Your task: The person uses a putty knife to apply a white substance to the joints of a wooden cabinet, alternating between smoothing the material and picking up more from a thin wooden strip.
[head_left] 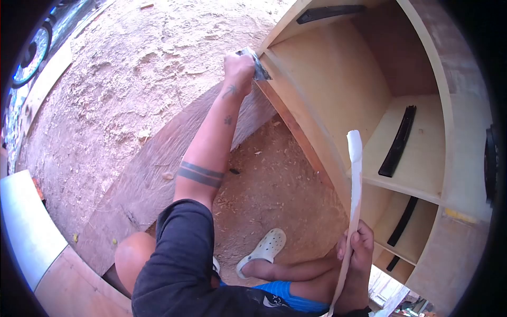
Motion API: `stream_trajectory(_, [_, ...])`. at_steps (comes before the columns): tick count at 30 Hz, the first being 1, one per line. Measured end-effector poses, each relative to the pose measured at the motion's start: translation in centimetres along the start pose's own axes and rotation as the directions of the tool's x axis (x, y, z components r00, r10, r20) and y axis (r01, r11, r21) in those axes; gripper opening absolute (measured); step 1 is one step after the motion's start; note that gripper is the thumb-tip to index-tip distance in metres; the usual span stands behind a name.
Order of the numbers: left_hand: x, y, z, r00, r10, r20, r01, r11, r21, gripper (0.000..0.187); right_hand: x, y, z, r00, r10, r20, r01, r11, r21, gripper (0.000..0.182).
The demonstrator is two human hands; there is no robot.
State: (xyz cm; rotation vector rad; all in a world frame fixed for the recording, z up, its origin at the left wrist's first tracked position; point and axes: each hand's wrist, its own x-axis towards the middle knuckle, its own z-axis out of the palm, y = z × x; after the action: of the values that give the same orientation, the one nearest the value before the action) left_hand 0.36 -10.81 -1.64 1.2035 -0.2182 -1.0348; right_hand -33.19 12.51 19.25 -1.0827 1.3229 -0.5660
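Reaching forward, my left hand is closed round a flat, grey-and-white smeared piece, perhaps a scraper, which touches the front corner edge of a wooden cabinet. At the lower right, my right hand grips a long thin stick, held roughly upright beside the cabinet's side. White paste coats the stick's upper end. A pale line runs along the cabinet's edge below my left hand.
Black strips lie in the cabinet's compartments. A wide wooden board rests on the dirt ground. Pale panels stand at the left. My legs and a white clog show at the bottom. A black curled metal piece is at upper left.
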Motion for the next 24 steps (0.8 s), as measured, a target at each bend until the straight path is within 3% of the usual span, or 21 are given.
stream_trajectory(3, [-1.8,2.3,0.8,0.994,0.108,0.026,-0.108,0.994,0.001,0.017,0.0,-0.1,0.4,1.000,0.014,-0.007,-0.014,1.000,0.012,0.037])
stream_trajectory(6, [-3.4,4.0,-0.8,0.997,0.045,0.060,-0.031,0.975,-0.220,0.009,0.1,-0.4,0.3,1.000,0.026,0.009,-0.026,1.000,0.011,0.038])
stream_trajectory(9, [-1.7,0.9,-2.8,1.000,0.009,-0.004,-0.010,0.941,-0.338,0.008,0.0,-0.4,0.2,1.000,0.013,0.016,-0.013,1.000,0.005,0.038])
stream_trajectory(11, [-1.3,-0.9,-2.9,0.991,-0.109,-0.073,0.093,0.975,-0.202,0.003,0.0,-0.2,0.1,1.000,0.004,0.025,-0.004,1.000,0.007,0.038])
stream_trajectory(16, [0.4,-4.0,-2.6,0.984,-0.143,-0.105,0.124,0.978,-0.168,0.006,-0.5,-0.2,0.4,1.000,-0.010,-0.001,0.010,1.000,0.008,0.038])
stream_trajectory(19, [0.5,-3.4,-1.3,0.982,-0.125,-0.139,0.097,0.976,-0.194,0.004,-0.7,-0.2,0.5,1.000,-0.012,-0.012,0.012,1.000,0.004,0.038])
stream_trajectory(24, [-0.3,-2.1,-1.6,0.998,-0.053,-0.029,0.039,0.936,-0.350,0.007,-0.8,-0.1,0.3,1.000,-0.015,-0.023,0.015,1.000,-0.001,0.038])
